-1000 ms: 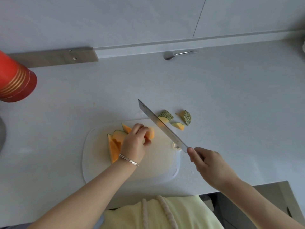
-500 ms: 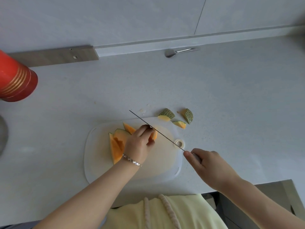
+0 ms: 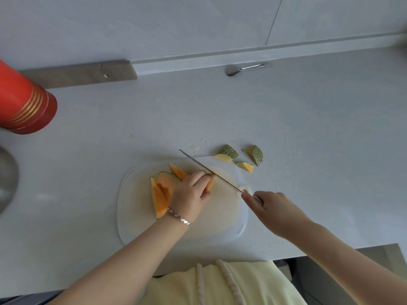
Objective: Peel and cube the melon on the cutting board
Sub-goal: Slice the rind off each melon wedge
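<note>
Head view: the left hand (image 3: 189, 193) is curled down over a melon wedge (image 3: 210, 183), fingers closed on it and pinning it to the cutting board (image 3: 222, 219). The right hand (image 3: 272, 208) is wrapped tight around the handle of a knife (image 3: 209, 171), whose thin blade runs diagonally up and left, edge-on, touching or just beside the left knuckles and the pinned wedge.

This looks like the cutting step: the blade appears set to slice through the held piece, either to take off rind or to section it, and I cannot tell which. The next move calls for a straight downward press, with the left fingertips tucked back from the blade, since they sit very close to it.

Just left of the holding hand, 3 or so more melon slices (image 3: 161, 194) lie together on the board, orange flesh up, dark rind still on their edges, so most peeling remains. Beyond the board's far right corner, 3 rind scraps (image 3: 228, 153) rest on the desk (image 3: 308, 128).

Containers: a red cylinder (image 3: 24, 104) stands at the far left, contents hidden; a grey rounded rim (image 3: 7, 177) below it is cropped. A spoon (image 3: 233, 71) lies by the wall.
</note>
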